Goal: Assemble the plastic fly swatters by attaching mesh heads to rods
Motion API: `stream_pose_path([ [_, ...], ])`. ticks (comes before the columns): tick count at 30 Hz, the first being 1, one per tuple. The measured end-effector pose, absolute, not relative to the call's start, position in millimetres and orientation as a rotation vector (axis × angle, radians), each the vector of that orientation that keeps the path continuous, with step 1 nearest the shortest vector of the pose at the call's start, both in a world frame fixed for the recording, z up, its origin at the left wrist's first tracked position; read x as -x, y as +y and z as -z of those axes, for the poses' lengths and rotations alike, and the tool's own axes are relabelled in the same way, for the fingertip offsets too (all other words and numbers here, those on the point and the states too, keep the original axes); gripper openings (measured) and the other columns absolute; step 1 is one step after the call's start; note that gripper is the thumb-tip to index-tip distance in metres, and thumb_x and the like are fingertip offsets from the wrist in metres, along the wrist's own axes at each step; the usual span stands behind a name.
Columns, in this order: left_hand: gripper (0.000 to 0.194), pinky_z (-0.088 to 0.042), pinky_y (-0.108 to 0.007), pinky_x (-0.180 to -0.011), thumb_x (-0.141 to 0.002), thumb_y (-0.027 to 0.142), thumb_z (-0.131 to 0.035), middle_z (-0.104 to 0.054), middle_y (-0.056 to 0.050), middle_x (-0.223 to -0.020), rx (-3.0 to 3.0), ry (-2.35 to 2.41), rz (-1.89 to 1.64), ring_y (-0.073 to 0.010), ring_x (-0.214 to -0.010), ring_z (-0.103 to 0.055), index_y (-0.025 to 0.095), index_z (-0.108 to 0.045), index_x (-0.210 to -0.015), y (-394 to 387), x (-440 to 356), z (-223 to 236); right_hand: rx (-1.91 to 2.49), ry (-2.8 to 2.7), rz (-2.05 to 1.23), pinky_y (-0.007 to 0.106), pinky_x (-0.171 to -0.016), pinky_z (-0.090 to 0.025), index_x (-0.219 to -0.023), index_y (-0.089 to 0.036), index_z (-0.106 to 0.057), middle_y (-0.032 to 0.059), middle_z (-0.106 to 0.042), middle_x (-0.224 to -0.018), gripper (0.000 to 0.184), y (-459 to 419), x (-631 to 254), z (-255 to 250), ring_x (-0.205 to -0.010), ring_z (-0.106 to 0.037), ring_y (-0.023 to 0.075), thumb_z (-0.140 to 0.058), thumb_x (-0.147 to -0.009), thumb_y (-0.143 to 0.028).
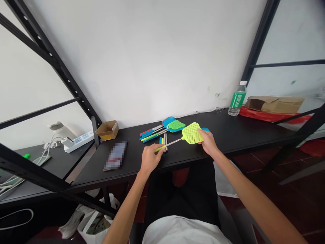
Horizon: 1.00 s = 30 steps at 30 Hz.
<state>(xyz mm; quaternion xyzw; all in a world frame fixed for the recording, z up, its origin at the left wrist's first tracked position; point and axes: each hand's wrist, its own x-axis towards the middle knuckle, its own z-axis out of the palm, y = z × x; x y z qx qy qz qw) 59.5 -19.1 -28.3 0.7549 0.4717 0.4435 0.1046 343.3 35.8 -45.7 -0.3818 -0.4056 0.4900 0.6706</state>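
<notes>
A yellow-green fly swatter (192, 133) with a perforated head and a thin metal shaft is held level above the black table. My left hand (151, 155) is closed around its handle. The fingers of my right hand (208, 141) pinch the far edge of the head. Behind the right fingers, part of a blue piece (206, 129) shows; the rest is hidden. Just beyond the held swatter, several loose handles and metal rods (162, 140) lie on the table. Farther back is a pile of blue, green and red fly swatters (176, 125), heads pointing right.
An open cardboard box (107, 130) and a blurred-out flat item (116, 156) are on the table's left part. At the back right stands a water bottle (238, 98). Black metal shelf posts (261, 39) rise at both ends. A power strip (79, 140) lies on the left neighbouring table.
</notes>
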Motion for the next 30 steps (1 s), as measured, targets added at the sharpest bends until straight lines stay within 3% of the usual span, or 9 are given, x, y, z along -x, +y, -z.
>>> stream_pose_path([
  [4,0.023,-0.039,-0.027,-0.064,-0.088,0.039,-0.064,-0.07,-0.006,-0.079,-2.239,1.386,-1.308,-0.0166,-0.061,-0.057,0.024,-0.078,-0.099,-20,-60,26,0.875,-0.921,-1.095,0.022,-0.036,-0.031,-0.062,-0.019,-0.059,0.0029,-0.055,-0.064,0.039,35,-342,44,-0.055,-0.046,0.0122,-0.079,-0.069,-0.052],
  [10,0.025,-0.046,-0.029,-0.075,-0.091,0.04,-0.058,-0.067,-0.006,-0.095,-2.306,1.486,-1.299,-0.0204,-0.085,-0.063,0.024,-0.076,-0.1,-21,-60,26,0.872,-1.001,-1.104,0.023,-0.038,-0.031,-0.063,-0.019,-0.056,0.0023,-0.052,-0.065,0.04,35,-342,44,-0.055,-0.044,0.0116,-0.073,-0.075,-0.053],
  [18,0.03,-0.049,-0.029,-0.075,-0.091,0.044,-0.056,-0.064,-0.004,-0.09,-2.311,1.624,-1.279,-0.0185,-0.082,-0.064,0.023,-0.075,-0.101,-13,-42,25,0.854,-1.083,-1.04,0.024,-0.041,-0.031,-0.062,-0.02,-0.051,-0.0022,-0.045,-0.047,0.041,41,-340,48,-0.043,-0.039,0.0101,-0.063,-0.084,-0.052],
  [25,0.032,-0.048,-0.028,-0.073,-0.09,0.043,-0.054,-0.068,-0.005,-0.091,-2.356,1.828,-1.263,-0.0197,-0.083,-0.065,0.021,-0.076,-0.098,17,-17,11,0.884,-1.143,-1.051,0.024,-0.043,-0.031,-0.084,-0.017,-0.069,-0.003,-0.046,-0.05,0.035,35,-343,44,-0.044,-0.039,0.0101,-0.057,-0.088,-0.05],
  [30,0.031,-0.047,-0.028,-0.074,-0.089,0.041,-0.054,-0.07,-0.005,-0.095,-2.38,2.013,-1.086,-0.0211,-0.086,-0.065,0.022,-0.077,-0.099,60,-3,-2,0.907,-1.159,-1.044,0.025,-0.044,-0.031,-0.084,-0.016,-0.07,-0.003,-0.046,-0.05,0.037,31,-343,41,-0.045,-0.039,0.0101,-0.058,-0.087,-0.051],
])
